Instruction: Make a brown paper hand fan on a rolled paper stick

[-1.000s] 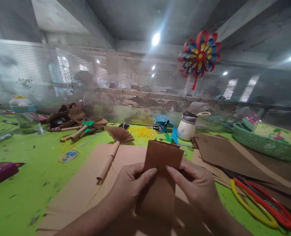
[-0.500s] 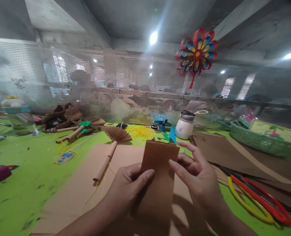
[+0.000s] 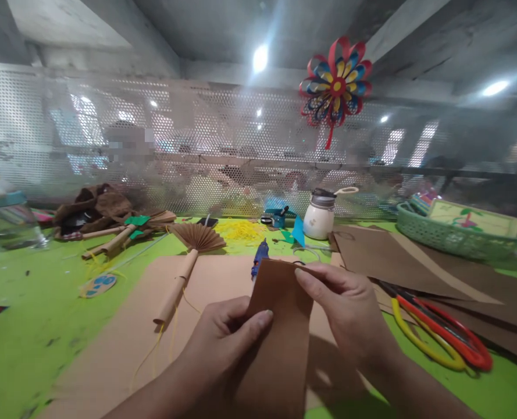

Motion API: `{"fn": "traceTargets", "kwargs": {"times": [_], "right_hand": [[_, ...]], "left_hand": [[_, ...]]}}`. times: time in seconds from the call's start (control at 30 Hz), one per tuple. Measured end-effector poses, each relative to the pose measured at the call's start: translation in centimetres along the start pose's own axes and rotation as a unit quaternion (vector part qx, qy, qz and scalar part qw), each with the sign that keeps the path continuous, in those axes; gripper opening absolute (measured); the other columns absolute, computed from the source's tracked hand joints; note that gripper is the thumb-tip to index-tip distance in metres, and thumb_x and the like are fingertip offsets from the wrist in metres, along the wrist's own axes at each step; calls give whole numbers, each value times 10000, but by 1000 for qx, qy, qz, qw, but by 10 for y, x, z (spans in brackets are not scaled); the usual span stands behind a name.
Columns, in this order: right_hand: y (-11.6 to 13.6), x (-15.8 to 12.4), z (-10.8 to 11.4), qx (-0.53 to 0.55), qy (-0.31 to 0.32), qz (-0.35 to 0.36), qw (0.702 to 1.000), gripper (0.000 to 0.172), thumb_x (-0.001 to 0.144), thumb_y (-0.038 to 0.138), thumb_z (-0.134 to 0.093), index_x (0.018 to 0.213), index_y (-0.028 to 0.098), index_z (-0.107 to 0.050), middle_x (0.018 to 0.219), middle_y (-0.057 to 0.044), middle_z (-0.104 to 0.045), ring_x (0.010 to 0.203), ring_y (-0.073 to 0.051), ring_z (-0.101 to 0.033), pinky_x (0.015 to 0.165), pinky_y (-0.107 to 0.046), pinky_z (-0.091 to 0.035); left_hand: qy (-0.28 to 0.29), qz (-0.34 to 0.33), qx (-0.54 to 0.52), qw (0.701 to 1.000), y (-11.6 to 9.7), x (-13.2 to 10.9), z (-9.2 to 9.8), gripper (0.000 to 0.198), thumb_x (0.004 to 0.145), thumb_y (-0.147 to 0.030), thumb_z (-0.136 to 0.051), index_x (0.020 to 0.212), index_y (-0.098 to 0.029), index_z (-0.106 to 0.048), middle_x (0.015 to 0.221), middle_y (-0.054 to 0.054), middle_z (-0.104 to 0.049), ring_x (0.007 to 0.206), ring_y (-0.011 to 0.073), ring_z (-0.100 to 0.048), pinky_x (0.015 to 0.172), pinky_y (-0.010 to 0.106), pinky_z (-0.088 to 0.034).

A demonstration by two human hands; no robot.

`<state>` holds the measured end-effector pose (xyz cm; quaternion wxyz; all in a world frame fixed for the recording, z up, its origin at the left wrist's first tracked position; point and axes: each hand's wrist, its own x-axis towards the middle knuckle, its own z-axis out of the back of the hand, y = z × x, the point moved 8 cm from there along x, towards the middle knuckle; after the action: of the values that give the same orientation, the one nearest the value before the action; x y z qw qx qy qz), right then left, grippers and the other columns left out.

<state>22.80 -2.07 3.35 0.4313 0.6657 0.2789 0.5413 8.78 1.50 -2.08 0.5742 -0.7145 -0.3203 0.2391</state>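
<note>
A strip of brown kraft paper [image 3: 280, 331] is held upright before me, above a larger tan sheet [image 3: 131, 326] on the green table. My left hand [image 3: 223, 337] pinches its left edge, thumb in front and fingers behind. At the upper right corner, my right hand [image 3: 349, 308] grips the strip between thumb and fingers. Just behind the top edge lies a blue glue gun [image 3: 260, 256], partly hidden by the paper. Left of my hands rests a rolled paper tube [image 3: 177, 288] with yellow strings, its top meeting a pleated paper fan [image 3: 199, 237].
Scissors [image 3: 441, 334] with red and yellow handles lie at right beside brown sheets [image 3: 398, 267]. Farther back stand a white bottle [image 3: 320, 216] and a green basket [image 3: 454, 233]. Yellow shreds [image 3: 238, 234] and a glass jar [image 3: 9, 218] are also on the table.
My right fingers, partly spread before, have closed on the strip's upper right corner. The view has shifted slightly right, and the glue gun now shows behind the paper.
</note>
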Motion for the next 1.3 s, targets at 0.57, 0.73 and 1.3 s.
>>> {"fn": "traceTargets", "kwargs": {"times": [0.57, 0.73, 1.3], "right_hand": [[-23, 9, 14, 65, -67, -81, 992, 137, 738, 274, -733, 854, 212, -769, 764, -24, -729, 695, -150, -619, 652, -284, -502], [-26, 15, 24, -17, -82, -45, 996, 123, 753, 272, -710, 702, 169, -752, 482, 45, -524, 459, -70, -377, 426, -216, -287], [-53, 34, 54, -54, -138, -51, 988, 253, 682, 375, -705, 765, 140, -749, 578, 19, -567, 502, -99, -424, 447, -229, -346]], "left_hand": [[88, 168, -45, 981, 27, -14, -19, 313, 784, -339, -670, 950, -77, -711, 848, 111, -707, 694, 176, -624, 628, 252, -444], [68, 207, -4, 976, 29, -15, -13, 245, 743, -337, -703, 774, -95, -724, 646, 28, -661, 544, 106, -532, 526, 197, -371], [72, 240, 73, 965, 22, -16, -19, 348, 656, -396, -727, 517, -124, -561, 437, 21, -618, 385, 66, -484, 456, 182, -309]]}}
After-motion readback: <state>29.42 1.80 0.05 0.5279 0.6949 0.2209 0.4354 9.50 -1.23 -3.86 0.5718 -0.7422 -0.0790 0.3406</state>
